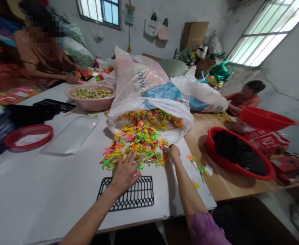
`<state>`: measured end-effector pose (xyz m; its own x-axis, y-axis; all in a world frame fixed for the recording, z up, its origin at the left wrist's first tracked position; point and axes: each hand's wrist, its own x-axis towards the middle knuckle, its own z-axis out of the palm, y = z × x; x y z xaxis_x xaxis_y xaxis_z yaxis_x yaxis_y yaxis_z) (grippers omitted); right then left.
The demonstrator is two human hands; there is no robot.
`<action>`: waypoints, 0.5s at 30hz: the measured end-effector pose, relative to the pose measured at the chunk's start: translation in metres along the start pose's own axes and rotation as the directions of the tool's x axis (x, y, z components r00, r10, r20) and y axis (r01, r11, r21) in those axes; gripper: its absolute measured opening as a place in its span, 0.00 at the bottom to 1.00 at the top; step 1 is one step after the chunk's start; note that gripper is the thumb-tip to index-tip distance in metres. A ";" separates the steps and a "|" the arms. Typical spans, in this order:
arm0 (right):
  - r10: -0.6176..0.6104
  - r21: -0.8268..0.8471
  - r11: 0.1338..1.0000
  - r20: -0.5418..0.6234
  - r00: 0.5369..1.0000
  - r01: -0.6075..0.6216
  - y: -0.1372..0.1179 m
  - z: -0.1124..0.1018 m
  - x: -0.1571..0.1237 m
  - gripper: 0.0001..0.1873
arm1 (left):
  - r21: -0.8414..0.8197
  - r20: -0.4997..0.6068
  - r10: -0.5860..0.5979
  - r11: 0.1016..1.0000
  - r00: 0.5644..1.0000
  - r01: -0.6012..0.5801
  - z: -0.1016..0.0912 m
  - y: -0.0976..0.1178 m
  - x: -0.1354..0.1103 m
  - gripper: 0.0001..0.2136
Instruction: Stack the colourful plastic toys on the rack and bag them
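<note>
Centre of the frame, small multicoloured plastic trinkets [143, 134] lie heaped on the white worktop [70, 190], and behind them the plastic sack [136, 76] has its mouth toward the wearer, apparently so the load spills within easy reach. Now the left hand [127, 167]: palm down, fingers spread wide over the heap's near edge, likely to steady or spread it! Over to the right hand [173, 152], curled narrow at the heap's right side; whether it grips a trinket, I cannot tell. Lower centre, the black plastic grid [140, 193], partly hidden by the left forearm, sits near, presumably to save stretching.
</note>
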<state>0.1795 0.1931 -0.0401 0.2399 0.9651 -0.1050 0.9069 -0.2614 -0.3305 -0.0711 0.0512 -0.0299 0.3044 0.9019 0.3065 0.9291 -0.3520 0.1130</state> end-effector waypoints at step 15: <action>0.043 0.136 0.990 -0.032 0.999 -0.038 -0.002 -0.002 0.035 0.15 | 0.010 -0.099 0.034 0.999 0.994 -0.033 0.029 -0.037 0.054 0.25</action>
<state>0.1864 0.2278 -0.0412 0.2892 0.9531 -0.0891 0.8417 -0.2975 -0.4506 -0.0832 0.1200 -0.0452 0.3134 0.8601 0.4024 0.9207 -0.3791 0.0932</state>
